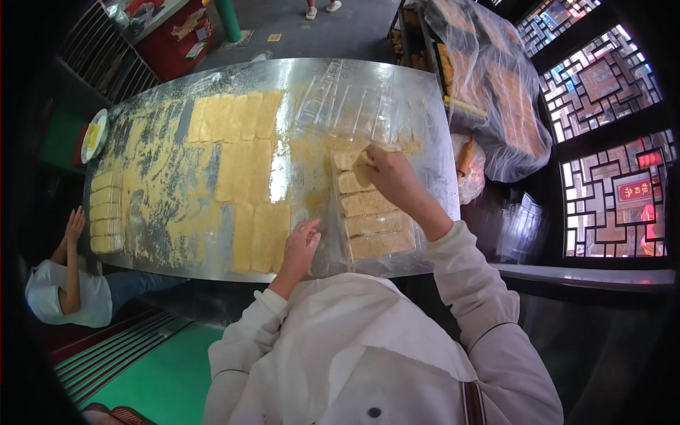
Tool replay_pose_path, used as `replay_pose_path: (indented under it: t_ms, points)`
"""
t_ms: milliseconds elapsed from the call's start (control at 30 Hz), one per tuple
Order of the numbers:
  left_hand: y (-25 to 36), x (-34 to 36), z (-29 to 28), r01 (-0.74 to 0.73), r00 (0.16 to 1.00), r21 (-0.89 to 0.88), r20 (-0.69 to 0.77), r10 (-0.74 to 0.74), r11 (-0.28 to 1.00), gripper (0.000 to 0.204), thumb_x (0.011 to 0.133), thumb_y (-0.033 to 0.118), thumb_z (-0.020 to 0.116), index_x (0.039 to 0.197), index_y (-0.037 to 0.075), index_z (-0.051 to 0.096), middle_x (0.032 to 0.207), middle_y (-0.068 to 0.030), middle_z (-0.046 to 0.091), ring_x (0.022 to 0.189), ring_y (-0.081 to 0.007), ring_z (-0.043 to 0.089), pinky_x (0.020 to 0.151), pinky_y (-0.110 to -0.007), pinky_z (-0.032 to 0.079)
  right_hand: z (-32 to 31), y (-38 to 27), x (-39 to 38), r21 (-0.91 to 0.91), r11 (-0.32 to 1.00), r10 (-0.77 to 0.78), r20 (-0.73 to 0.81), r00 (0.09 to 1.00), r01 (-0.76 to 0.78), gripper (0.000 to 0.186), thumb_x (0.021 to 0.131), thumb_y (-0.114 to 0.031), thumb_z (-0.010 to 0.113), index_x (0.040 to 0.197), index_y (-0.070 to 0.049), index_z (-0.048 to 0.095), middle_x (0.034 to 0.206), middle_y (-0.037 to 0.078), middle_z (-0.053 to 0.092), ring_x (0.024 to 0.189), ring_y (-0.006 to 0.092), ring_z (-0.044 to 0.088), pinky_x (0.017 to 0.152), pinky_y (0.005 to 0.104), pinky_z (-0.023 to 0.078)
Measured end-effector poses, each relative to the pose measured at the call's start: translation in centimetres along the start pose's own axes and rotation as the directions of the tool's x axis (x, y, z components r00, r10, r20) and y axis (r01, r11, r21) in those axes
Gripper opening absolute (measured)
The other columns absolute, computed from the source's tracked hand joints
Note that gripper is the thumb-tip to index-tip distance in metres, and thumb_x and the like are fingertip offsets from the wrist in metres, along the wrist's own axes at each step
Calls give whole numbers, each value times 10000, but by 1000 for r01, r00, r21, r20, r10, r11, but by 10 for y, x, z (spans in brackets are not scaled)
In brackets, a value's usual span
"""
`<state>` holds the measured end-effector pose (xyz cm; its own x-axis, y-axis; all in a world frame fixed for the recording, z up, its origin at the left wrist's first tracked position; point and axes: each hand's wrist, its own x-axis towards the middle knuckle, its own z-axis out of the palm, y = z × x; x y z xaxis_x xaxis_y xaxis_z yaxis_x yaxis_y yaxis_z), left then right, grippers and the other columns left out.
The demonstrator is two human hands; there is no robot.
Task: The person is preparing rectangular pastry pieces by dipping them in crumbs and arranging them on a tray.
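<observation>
My right hand (386, 173) grips a crumpled pale yellow piece (365, 168), too unclear to tell if cloth or dough, over the upper end of a row of light brown oblong bars (372, 204) on clear plastic. My left hand (302, 244) is left of that row, fingers loosely bent and apart, nothing seen in it. Left of it, flat powdery yellow strips (251, 237) lie in blocks on the metal table (432, 106). Clear plastic sheets or trays (343, 99) lie beyond the brown bars.
A co-worker (64, 294) sits at the left, hands near wrapped bars (106, 212). A plate (94, 134) is on the left edge. A plastic-covered rack (496, 92) of baked pieces and a rolling pin (465, 157) stand right. Someone's feet (312, 10) show beyond the table.
</observation>
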<state>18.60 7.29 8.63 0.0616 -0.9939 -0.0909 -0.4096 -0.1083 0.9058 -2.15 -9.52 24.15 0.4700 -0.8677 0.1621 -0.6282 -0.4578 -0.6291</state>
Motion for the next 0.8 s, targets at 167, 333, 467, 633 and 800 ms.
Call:
replay_pose_path:
  t_ms: [167,333,467,633,800]
  points:
    - [14,26,39,165,980,22,109,-167,986,500,898,118,655,1378,60,528,1058,-108,592,889,-221,606,810,-357,513,-23,15,-45,297,914,252,119,960,-277,239,906,-166,631,1033,37,620,851,163,674,739,252,679,661,356,549]
    - [14,24,59,202,968,50,144,-207,978,676,881,80,655,1504,89,395,1012,-99,552,871,-225,583,813,-347,501,-7,49,-109,765,411,510,258,821,-496,301,937,-170,622,1144,47,596,1043,97,661,906,175,676,777,335,598]
    - [17,20,68,180,980,68,79,-185,981,712,859,-7,631,1516,86,373,1008,-114,546,869,-234,586,825,-358,504,27,98,-149,810,259,565,315,763,-526,308,943,-155,608,1166,57,586,1047,106,665,924,190,681,822,356,597]
    - [14,26,67,159,984,84,71,-165,984,701,848,-34,622,1502,73,394,1003,-126,545,848,-254,592,823,-366,508,34,124,-158,767,213,556,414,720,-605,351,960,-132,576,1237,78,532,1172,160,630,1062,249,656,920,391,577]
    - [9,24,66,120,990,180,50,-131,976,669,879,13,611,1508,103,400,984,-116,542,817,-229,604,801,-350,516,36,110,-151,757,71,482,544,687,-649,450,970,-119,543,1345,102,429,1298,211,562,1141,313,625,942,422,572]
